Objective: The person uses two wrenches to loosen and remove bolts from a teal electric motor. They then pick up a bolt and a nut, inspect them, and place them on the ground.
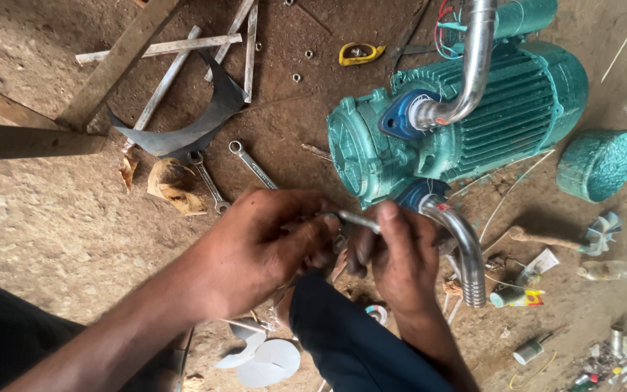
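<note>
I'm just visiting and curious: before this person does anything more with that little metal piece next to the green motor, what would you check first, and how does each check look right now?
1. Small metal rod pinched between both hands: ok; left hand and right hand each have fingers on it.
2. Which end of the rod points where: cannot tell, fingers hide its ends.
3. Green motor pump lying steady on the dirt floor: ok, it rests on its side.
4. Bent steel pipe at the lower blue flange: cannot tell if tight.
5. Wrenches near the left hand: ok, two lie on the ground.
6. Loose nuts accounted for: not ok, scattered far up the floor.
</note>
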Demonstrator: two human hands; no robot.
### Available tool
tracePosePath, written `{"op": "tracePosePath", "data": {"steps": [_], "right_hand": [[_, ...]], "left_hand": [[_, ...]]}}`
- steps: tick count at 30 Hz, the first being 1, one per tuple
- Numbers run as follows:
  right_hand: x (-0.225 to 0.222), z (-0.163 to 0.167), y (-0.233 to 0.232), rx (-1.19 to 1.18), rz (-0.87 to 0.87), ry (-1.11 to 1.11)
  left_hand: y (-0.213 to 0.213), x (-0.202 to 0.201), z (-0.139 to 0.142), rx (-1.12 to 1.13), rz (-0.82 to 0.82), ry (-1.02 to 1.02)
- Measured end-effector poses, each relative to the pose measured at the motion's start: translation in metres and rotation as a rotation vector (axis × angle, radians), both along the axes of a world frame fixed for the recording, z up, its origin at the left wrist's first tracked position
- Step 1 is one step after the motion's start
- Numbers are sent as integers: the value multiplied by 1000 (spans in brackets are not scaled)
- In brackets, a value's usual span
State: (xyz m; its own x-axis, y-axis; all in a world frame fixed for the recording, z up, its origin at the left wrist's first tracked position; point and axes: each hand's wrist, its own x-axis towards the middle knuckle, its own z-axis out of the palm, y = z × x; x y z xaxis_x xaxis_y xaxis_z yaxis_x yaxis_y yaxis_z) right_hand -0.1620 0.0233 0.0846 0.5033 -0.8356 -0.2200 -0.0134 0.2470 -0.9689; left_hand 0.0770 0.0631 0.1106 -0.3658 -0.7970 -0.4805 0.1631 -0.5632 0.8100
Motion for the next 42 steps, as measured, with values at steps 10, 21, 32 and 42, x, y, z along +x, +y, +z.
{"op": "tracePosePath", "data": {"steps": [10, 21, 32, 42], "right_hand": [[-1, -27, 9, 257, 152, 135], [-33, -105, 50, 589, 96, 286], [-50, -120, 49, 604, 3, 283], [-60, -124, 43, 365, -76, 426]], "left_hand": [[-15, -5, -173, -499, 136, -884], [-80, -23, -265, -353, -68, -1000], [-160, -20, -238, -44, -219, -997], [-125, -21, -247, -443, -119, -1075]]}}
